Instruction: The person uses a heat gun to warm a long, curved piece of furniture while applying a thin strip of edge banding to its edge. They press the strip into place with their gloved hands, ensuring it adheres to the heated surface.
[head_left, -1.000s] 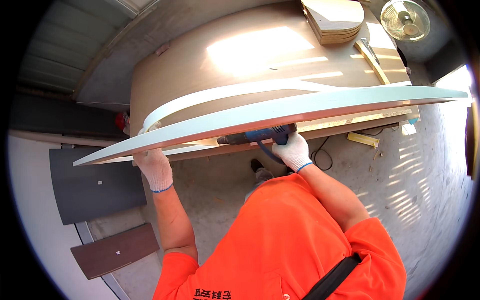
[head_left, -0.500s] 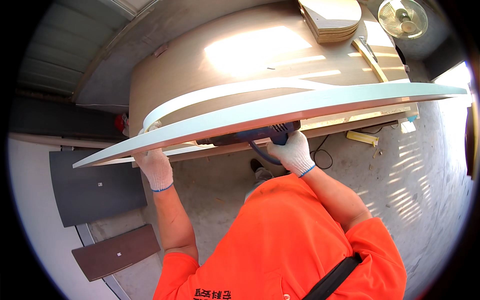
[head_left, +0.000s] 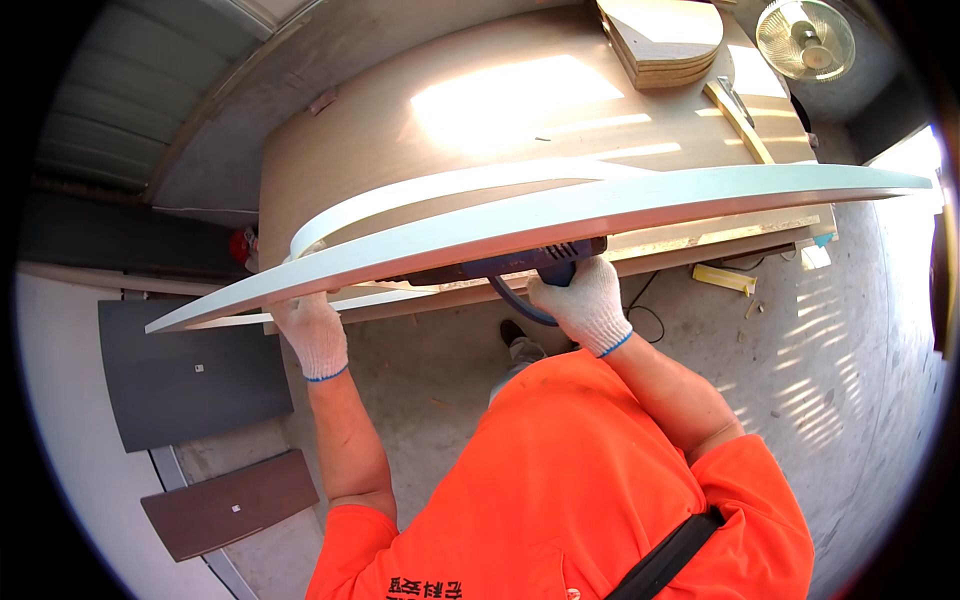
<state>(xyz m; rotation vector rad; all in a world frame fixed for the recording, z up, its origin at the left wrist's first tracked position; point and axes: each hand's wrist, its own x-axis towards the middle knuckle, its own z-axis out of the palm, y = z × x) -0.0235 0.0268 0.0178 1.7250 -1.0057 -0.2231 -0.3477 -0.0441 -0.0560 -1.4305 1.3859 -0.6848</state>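
Note:
A long white-topped board (head_left: 540, 215) with a bare reddish lower edge spans the view in front of me. A thin white edging strip (head_left: 430, 185) curves behind it and loops round at the left. My left hand (head_left: 312, 330), in a white knit glove, is closed on the strip by that loop, its fingers mostly hidden by the board. Gloved likewise, my right hand (head_left: 588, 305) grips the handle of a blue heat gun (head_left: 520, 262) under the board's near edge. Its body points left, and the board covers part of it and its front end.
Beyond lies a large brown worktable (head_left: 350, 140) bearing stacked curved wooden panels (head_left: 665, 50) and a wooden-handled hammer (head_left: 740, 122). A fan (head_left: 806, 40) stands far right. Cord (head_left: 645, 320) and a yellow piece (head_left: 724, 279) are on the floor. Grey (head_left: 195, 375) and brown panels (head_left: 232, 505) lie left.
The heat gun has shifted slightly to the right and up with my right hand. My left fingers have sunk a little behind the board, which stays nearly still.

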